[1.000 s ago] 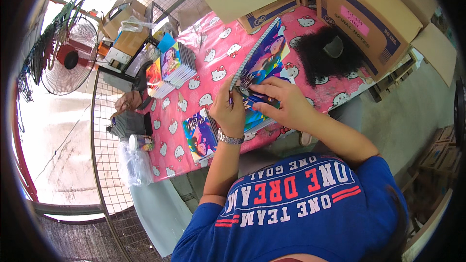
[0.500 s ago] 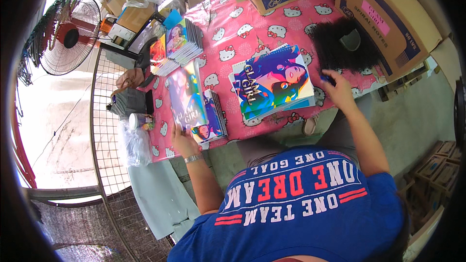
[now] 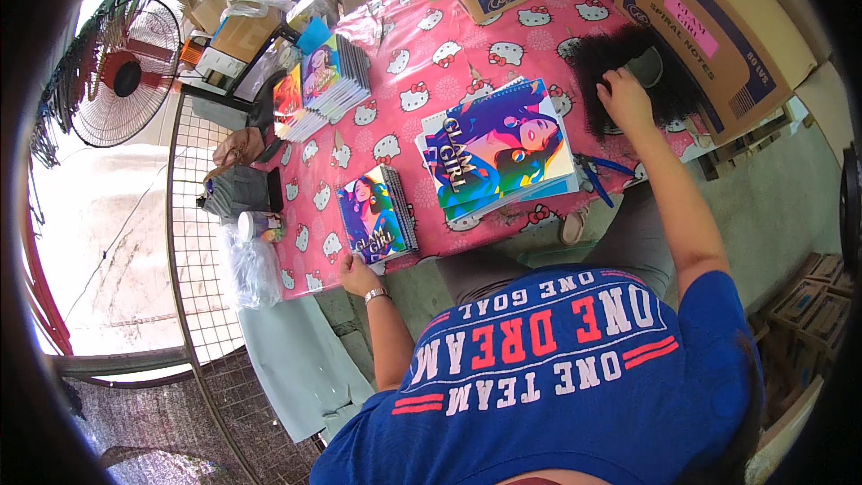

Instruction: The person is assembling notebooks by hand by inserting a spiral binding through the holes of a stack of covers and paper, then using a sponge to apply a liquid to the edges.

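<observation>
My left hand is closed at the near left corner of the top spiral notebook, which lies on a small stack with black spirals along its right side. My right hand reaches over a heap of thin black strands, perhaps binding coils. Its fingers are bent together at the heap; what they pinch, if anything, is too small to make out. Blue-handled pliers lie at the table edge, below my right hand. Between my hands sits a pile of larger colourful covers and sheets with punched edges.
A taller stack of notebooks stands at the far left of the pink patterned table. A big cardboard box stands behind the black heap. A fan, a white-lidded jar and a plastic bag are at the left.
My left hand has brought a notebook down onto the small stack. My right hand has let go of the pliers and moved away to the black heap.
</observation>
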Tool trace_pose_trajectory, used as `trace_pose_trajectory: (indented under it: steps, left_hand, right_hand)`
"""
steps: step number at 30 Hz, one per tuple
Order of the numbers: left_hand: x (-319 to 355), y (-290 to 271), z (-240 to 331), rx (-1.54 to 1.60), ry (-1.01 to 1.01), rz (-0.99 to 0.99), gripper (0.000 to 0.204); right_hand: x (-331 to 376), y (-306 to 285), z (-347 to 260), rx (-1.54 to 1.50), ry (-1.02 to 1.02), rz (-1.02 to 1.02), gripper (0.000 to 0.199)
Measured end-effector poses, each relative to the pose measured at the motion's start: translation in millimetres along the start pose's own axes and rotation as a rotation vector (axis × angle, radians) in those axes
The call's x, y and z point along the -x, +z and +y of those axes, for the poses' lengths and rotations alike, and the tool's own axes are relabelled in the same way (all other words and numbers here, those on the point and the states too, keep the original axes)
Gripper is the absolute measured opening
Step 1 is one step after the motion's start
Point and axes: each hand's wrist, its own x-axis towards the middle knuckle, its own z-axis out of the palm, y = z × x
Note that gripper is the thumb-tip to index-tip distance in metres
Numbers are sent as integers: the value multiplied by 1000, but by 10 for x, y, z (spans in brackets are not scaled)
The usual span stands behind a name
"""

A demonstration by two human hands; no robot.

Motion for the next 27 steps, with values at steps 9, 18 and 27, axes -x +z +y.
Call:
trace_pose_trajectory:
  steps: [9,18,27]
  left_hand:
    - [-55,267,734,-145,428,92,27]
    - [1397,1284,3408,91,1167,-945,26]
    - [1342,1586,3477,-152,963,-1080,23]
  right_hand:
    - [-176,551,53,278,187,-131,22]
    - [-277,495,-74,178,376,-135,26]
    - [-201,463,-51,244,200,-123,23]
